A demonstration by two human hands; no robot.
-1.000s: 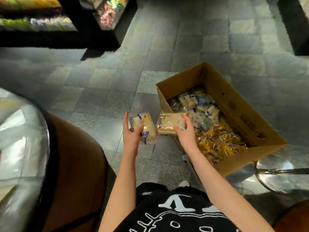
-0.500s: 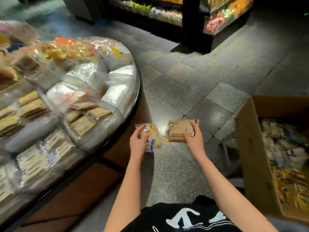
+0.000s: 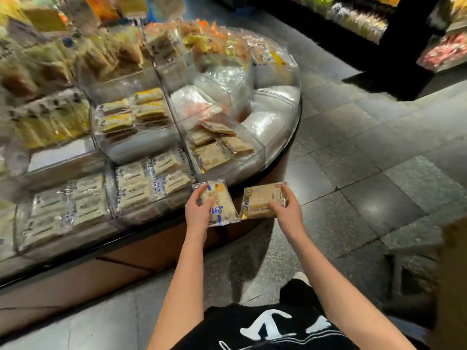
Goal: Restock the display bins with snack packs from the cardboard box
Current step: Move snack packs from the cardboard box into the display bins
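Snack-filled bins (image 3: pixel 265 157) — left hand (image 3: pixel 197 213) grips pale pack (image 3: pixel 223 207), right hand (image 3: pixel 286 213) tan pack (image 3: pixel 260 198)

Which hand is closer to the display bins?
Left. The left hand is at the front edge of the display bins; the right hand is farther right, over the floor.
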